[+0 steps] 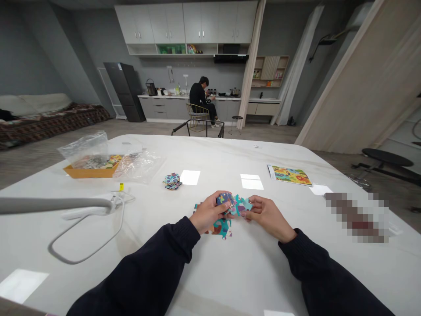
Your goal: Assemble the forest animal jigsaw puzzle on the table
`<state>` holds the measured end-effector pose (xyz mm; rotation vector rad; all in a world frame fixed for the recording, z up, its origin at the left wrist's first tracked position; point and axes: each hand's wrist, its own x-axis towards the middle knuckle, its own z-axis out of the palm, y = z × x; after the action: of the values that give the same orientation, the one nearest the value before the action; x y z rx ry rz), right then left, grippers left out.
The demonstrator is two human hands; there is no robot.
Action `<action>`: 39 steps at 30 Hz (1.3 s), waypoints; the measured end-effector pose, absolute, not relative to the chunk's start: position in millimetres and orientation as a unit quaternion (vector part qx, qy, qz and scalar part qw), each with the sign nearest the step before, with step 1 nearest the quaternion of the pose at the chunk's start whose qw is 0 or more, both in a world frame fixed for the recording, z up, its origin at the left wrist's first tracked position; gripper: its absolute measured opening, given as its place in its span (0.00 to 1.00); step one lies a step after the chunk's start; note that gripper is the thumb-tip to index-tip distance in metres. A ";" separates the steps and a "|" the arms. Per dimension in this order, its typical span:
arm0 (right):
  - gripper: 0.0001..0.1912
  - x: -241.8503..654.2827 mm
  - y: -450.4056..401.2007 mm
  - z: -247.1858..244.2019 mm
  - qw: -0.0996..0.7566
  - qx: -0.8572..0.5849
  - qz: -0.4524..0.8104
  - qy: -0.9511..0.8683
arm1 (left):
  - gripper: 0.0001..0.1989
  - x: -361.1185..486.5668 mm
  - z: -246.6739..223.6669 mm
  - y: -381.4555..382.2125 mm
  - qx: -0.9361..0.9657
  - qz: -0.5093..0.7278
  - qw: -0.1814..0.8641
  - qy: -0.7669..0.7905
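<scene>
My left hand [208,213] grips a dark blue patterned jigsaw piece [224,200] above the white marble-look table [230,272]. My right hand [267,217] pinches a teal jigsaw piece [241,205], and its edge meets the blue piece between my fingers. Under my hands lies a small group of colourful jigsaw pieces [222,228], partly hidden by my left hand. A little stack of loose pieces [173,181] sits farther forward to the left. Beyond my right hand lies a printed animal picture sheet [290,175].
An orange tray [92,172] sits at the far left with a clear plastic bag [140,166] beside it. A grey lamp arm [49,205] crosses the left foreground above a white cable [85,237]. A seated person [200,98] is at the far kitchen counter.
</scene>
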<state>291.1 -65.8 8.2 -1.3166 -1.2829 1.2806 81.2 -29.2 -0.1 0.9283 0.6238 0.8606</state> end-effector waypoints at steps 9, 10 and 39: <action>0.24 271.8 -73.2 13.2 0.472 -0.408 0.601 -0.498 | 0.31 82.0 -3.0 -30.4 0.514 0.406 0.683 0.323; 0.24 271.1 -73.1 11.7 0.483 -0.409 0.595 -0.495 | 0.32 82.1 -0.8 -31.9 0.521 0.399 0.686 0.316; 0.21 267.6 -66.3 -10.9 0.440 -0.564 0.373 -0.591 | 0.27 45.5 -8.3 -10.3 0.552 0.330 0.704 0.302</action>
<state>267.6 -66.3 -10.9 -1.4013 -1.4674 0.9272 45.5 -10.3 -8.3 1.2266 0.6718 0.7335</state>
